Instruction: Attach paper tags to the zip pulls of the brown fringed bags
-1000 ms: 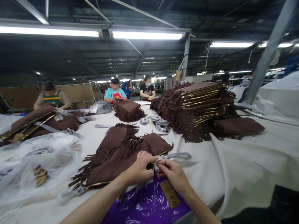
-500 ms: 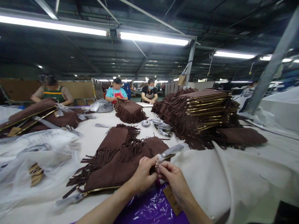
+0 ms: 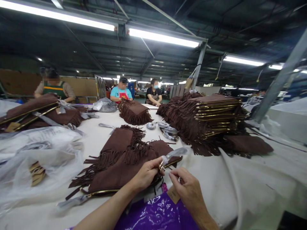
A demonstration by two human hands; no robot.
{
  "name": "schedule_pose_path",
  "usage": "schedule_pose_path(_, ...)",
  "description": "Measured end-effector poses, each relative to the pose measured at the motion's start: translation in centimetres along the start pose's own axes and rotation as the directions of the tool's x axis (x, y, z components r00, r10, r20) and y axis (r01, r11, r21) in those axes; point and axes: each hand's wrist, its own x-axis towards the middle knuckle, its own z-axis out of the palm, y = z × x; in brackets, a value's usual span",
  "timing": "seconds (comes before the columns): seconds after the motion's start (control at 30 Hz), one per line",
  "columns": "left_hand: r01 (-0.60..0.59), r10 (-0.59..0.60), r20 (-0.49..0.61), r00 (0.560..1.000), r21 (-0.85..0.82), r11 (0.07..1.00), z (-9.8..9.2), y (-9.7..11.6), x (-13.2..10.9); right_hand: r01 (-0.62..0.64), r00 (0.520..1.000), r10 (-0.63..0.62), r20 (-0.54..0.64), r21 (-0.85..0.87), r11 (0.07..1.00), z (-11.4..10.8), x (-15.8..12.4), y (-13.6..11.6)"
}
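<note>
A brown fringed bag (image 3: 115, 175) lies in front of me, with a gold zipper along its near edge. My left hand (image 3: 150, 172) is closed on a gold metal clasp (image 3: 161, 165) at the bag's right end. A strap (image 3: 176, 153) wrapped in clear plastic runs from that clasp to the upper right. Just right of the clasp, my right hand (image 3: 188, 185) is pinched; what its fingertips hold is too small to make out. A tan card tag (image 3: 173, 194) hangs beside the right hand, above shiny purple material (image 3: 155, 212).
Stacked brown fringed bags (image 3: 216, 111) stand at the right, and more bags (image 3: 33, 111) lie at the left. Clear plastic bags (image 3: 55, 166) cover the left side of the white table. Wrapped straps (image 3: 168, 129) lie mid-table. Three people sit or stand beyond.
My right hand has pulled away from the clasp to the right and slightly down, so the clasp now shows more plainly. My left hand stays at the clasp. The view has shifted slightly.
</note>
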Motion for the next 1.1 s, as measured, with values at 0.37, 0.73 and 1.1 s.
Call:
schedule_pose_path(0.37,-0.024,0.021,-0.016,1.000,-0.228,0.973,-0.1,0.6,0.2,-0.096,0.991,0.074,0.115,0.200,0.975,1.1,0.7,0.7)
schedule_pose_path(0.73,0.037,-0.044,-0.109,0.993,-0.065,0.997,-0.9,-1.8,0.5,0.029,0.983,-0.042,0.180,0.071,0.997,1.3,2.7,1.1)
schedule_pose_path(1.1,0.063,-0.094,-0.127,0.987,-0.234,0.970,-1.5,-1.9,0.9,0.054,0.977,-0.090,0.196,0.180,0.982,2.3,3.7,1.9)
